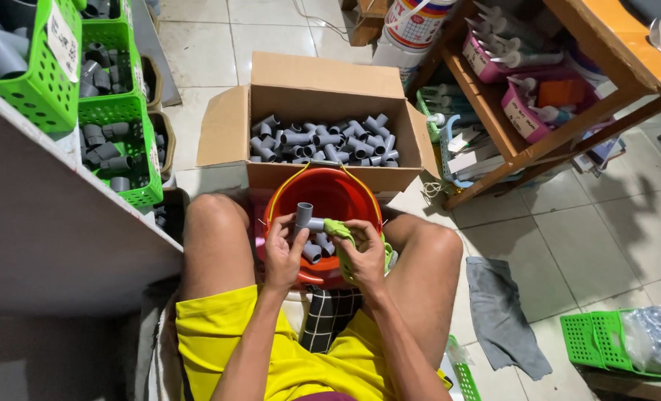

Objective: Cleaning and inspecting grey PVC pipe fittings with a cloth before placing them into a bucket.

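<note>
While the grey pipe elbow [304, 217] stands clenched in the left hand [282, 256] over the red bucket [330, 194], the right hand [364, 252] grasps a green cloth [339, 229] against its side — wiping, I judge — and next comes turning it; the carton [330, 141] of fittings sits at 12 o'clock.

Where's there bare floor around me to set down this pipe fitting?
Bare tiles lie right of your right knee, between the grey rag and the wooden shelf, and behind the cardboard box. It is crowded ahead: the red bucket sits between your knees.
</note>
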